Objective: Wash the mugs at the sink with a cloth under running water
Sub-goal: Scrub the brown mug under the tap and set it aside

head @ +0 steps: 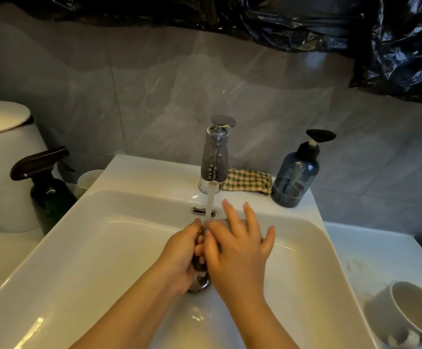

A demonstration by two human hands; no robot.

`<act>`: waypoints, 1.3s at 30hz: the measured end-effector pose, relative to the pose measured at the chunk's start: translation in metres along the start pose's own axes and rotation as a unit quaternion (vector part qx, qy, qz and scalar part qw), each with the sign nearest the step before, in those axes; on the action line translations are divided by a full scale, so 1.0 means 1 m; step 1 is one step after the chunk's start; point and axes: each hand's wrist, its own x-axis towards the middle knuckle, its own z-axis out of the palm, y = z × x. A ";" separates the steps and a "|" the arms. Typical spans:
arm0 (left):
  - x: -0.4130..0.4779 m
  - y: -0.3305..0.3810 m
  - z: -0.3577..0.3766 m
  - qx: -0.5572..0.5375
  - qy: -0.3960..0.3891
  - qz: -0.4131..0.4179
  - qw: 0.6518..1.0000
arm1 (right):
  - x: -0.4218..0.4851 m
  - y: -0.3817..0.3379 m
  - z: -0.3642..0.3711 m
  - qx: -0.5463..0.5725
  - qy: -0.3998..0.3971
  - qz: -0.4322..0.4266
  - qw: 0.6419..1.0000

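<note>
Water runs from the chrome tap (pixel 213 157) down onto my two hands over the middle of the white sink (pixel 84 238). My left hand (pixel 182 258) is curled, thumb on top, around the edge of a grey mug (pixel 230 221). The mug is almost wholly hidden. My right hand (pixel 237 250) lies over it with fingers spread. A second grey mug (pixel 406 313) lies on its side on the counter at the right. A checked cloth (pixel 247 181) lies folded on the sink's back ledge, beside the tap.
A blue pump bottle (pixel 295 177) stands right of the cloth. A dark spray bottle (pixel 46 187) and a small white cup (pixel 89 178) stand left of the sink, before a white lidded bin (pixel 6 157). The chrome drain (pixel 200 284) shows below my hands. Black plastic sheeting (pixel 394 46) hangs above.
</note>
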 end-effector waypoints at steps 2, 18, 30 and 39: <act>0.001 0.004 0.002 -0.003 0.022 0.006 1.000 | 0.011 0.007 -0.012 0.100 -0.012 0.099 0.990; -0.003 0.012 -0.007 0.037 0.079 0.045 0.995 | 0.024 0.023 -0.017 0.495 -0.122 0.419 0.751; 0.006 -0.006 0.004 -0.031 0.114 0.139 0.983 | 0.002 0.021 0.013 0.787 -0.168 0.528 0.272; -0.003 0.023 -0.029 0.361 -0.043 0.146 0.920 | -0.002 0.040 0.008 0.722 -0.126 0.576 0.362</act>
